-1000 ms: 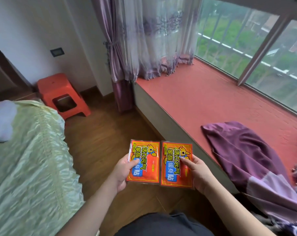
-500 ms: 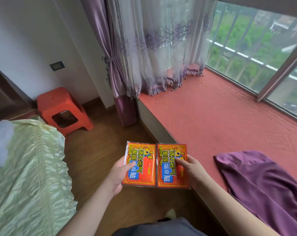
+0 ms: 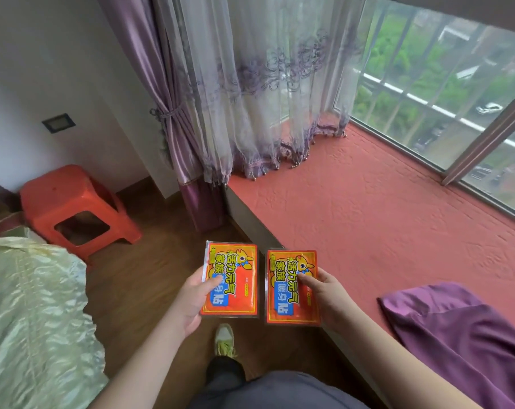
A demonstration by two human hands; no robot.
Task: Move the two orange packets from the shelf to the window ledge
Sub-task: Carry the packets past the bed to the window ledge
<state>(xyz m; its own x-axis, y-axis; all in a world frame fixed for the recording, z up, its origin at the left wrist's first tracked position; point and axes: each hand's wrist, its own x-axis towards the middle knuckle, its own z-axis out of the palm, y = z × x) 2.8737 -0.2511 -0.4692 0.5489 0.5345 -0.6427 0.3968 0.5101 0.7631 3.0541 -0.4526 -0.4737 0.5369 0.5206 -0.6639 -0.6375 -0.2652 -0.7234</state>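
Single head-worn view, looking forward and down, hands apparently close below

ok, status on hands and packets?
Left hand holds left packet; right hand holds right packet. Neither on ledge. Purple cloth at near end.

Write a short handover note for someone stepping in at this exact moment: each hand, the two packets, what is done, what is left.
Left hand: holds the left orange packet over the wooden floor.
Right hand: holds the right orange packet at the front edge of the window ledge.
Done: both packets are in hand, beside the ledge.
Left: lay both on the bare red ledge, clear of the purple cloth.
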